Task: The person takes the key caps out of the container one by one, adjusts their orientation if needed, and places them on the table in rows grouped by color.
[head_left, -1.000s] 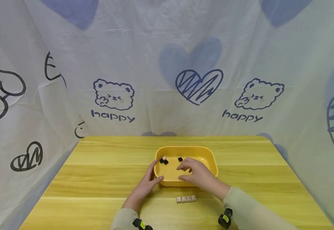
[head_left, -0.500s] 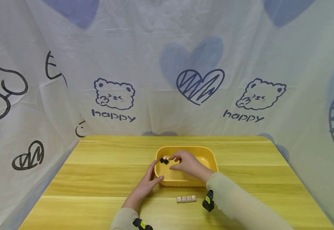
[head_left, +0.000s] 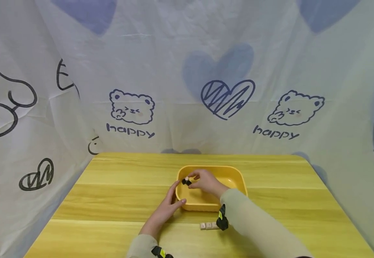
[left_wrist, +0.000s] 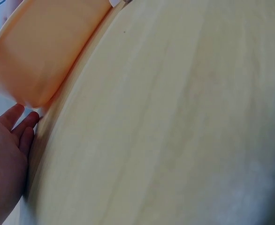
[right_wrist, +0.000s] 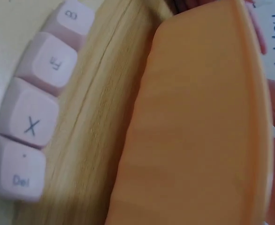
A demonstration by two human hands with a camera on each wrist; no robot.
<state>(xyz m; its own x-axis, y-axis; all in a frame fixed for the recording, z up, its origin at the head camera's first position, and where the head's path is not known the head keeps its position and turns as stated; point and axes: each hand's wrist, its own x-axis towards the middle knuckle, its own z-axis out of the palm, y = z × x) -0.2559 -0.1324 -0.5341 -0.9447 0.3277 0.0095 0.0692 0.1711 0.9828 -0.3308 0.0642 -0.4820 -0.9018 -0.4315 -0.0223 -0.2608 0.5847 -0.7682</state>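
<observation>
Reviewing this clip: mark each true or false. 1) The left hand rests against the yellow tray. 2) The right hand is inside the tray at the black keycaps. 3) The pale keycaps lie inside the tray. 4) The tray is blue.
1) True: the left hand touches the yellow tray.
2) True: the right hand is at the black keycaps.
3) False: the pale keycaps sit in a row on the table beside it.
4) False: yellow.

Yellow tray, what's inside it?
Inside the yellow tray sit a few small black keycaps and one pale one by its left end, where the right hand reaches. That hand and its sleeve cover part of the floor, so anything beneath them is hidden.
</observation>
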